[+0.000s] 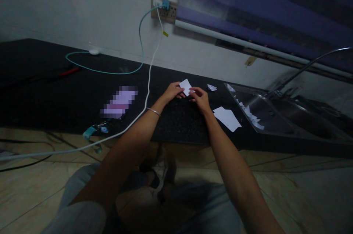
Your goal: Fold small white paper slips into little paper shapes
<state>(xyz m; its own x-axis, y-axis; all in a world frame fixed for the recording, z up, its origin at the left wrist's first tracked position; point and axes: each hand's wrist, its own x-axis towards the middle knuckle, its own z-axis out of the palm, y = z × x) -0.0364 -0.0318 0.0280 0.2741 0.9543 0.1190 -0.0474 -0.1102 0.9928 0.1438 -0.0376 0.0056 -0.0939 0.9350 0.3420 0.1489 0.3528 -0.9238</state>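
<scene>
A small white piece of paper [185,86] is held between my two hands, just above or on the black countertop [182,127]. My left hand [173,92] pinches its left edge, thumb on top. At its lower right edge, my right hand [200,98] grips it with thumb and fingertips. Close to my right wrist lie flat white paper sheets [228,119], partly overlapping. A small folded paper piece [212,87] rests behind my right hand.
Folded paper pieces [249,114] lie along the left rim of the metal sink [278,116]. A phone [121,101] with a strap [89,131] sits left. A white cable [149,83] crosses the counter beside my left arm; a teal cable [110,73] loops behind.
</scene>
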